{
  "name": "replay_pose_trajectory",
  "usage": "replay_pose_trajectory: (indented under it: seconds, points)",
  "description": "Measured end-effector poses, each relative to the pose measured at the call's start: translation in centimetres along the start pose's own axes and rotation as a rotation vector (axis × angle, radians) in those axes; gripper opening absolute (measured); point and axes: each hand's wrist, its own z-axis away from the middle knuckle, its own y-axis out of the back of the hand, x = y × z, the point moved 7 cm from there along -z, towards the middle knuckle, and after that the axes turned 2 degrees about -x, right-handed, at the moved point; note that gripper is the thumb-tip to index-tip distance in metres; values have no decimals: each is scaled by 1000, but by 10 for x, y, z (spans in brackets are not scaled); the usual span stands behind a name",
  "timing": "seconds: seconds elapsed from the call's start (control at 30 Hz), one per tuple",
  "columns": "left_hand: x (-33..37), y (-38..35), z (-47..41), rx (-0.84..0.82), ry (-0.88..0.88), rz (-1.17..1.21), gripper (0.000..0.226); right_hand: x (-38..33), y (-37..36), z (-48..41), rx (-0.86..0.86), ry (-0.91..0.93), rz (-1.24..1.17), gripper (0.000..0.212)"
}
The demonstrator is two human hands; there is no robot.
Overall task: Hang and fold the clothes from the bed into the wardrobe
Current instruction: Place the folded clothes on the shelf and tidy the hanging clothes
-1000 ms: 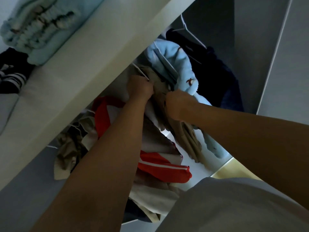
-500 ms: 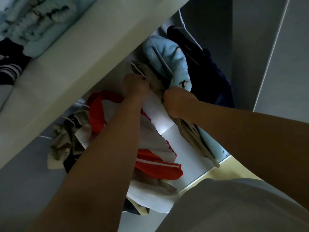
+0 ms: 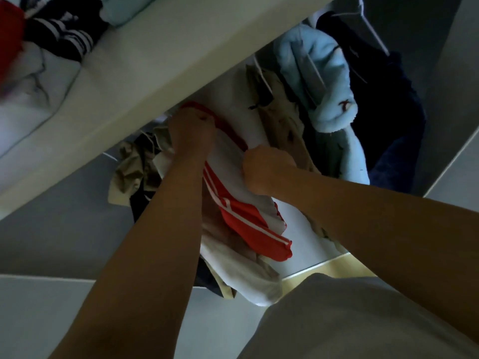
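Both hands are moving off the beige garment point(image 3: 281, 120), upper centre; we are gripping the jacket point(image 3: 248, 226), left hand point(image 3: 191, 132) clenching its collar, right hand point(image 3: 267, 169) its white front, probably straightening it.

This is looking like the inside of a clothes wardrobe in a home. A flat white shelf board point(image 3: 155, 81) is running across the upper left, and a folded pale blue fleecy cloth point(image 3: 124, 6) and a dark navy garment with white stripes point(image 3: 64, 35) are lying on it. Below it, a pale blue fleece garment point(image 3: 324, 73), a plain dark navy garment point(image 3: 383, 112), a khaki cotton garment point(image 3: 280, 112) and a red-and-white striped jacket point(image 3: 248, 224) are hanging close together, with a thin white wire hanger point(image 3: 373, 29) showing above them. Plain grey panels point(image 3: 64, 229) are closing in the sides.
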Motion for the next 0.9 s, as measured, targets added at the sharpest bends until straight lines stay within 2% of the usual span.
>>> replay_pose_trajectory:
  seconds: [0.13, 0.23, 0.3, 0.43, 0.57, 0.63, 0.7, 0.77, 0.9]
  points:
    - [-37, 21, -3, 36, 26, -42, 15, -38, -19, -11, 46, 47, -24, 38]
    - [-57, 28, -4, 31, 6, -54, 23, -64, -29, -16, 153, 106, -4, 49]
    - [-62, 24, -4, -51, -3, -69, 32, -76, -37, -21, 168, 118, 54, 44]
    - [-77, -3, -6, -218, 11, 103, 35, -80, -56, -30, 88, 70, 78, 15]
    - [-84, -27, -12, -252, 75, 131, 29, -68, -60, -33, 40, 1, 72, 23]
    - [-79, -36, -16, -260, 92, 161, 28, -59, -57, -36, 17, -70, 35, 18]
    - [-70, -43, -19, -280, 79, 162, 31, -51, -53, -37, -4, -127, 2, 17]
    - [-61, -49, -20, -285, 82, 138, 37, -43, -52, -35, -33, -162, -30, 26]
    - [-43, -60, -23, -303, 100, 190, 40, -30, -35, -29, 71, -171, 17, 18]
